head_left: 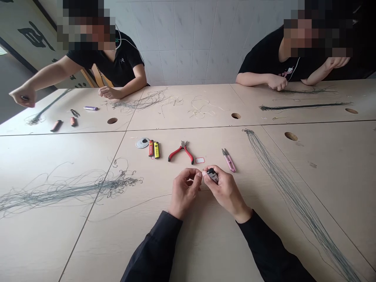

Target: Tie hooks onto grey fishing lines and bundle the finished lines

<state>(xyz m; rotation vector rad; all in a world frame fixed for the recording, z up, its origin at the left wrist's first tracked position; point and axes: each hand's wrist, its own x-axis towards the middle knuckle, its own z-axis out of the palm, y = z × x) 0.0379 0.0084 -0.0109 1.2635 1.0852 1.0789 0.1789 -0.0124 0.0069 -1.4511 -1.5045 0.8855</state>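
Gripping a black lighter point(212, 175) between thumb and fingers, the right hand point(225, 190) was nearly closed; the left hand point(184, 192) curled just beside it, its hold unclear, above the table point(205, 250), near red pliers point(181, 152).

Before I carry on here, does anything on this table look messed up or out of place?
Yes: the thin grey cords on the left lie snarled together in a tangled heap, unlike the long, neatly parallel bundle on the right.

Pale wood table point(44, 243) — grey line w/ hooks point(67, 190), red-handled pliers point(174, 153), 2 lighters point(154, 149), pink snips point(229, 162).
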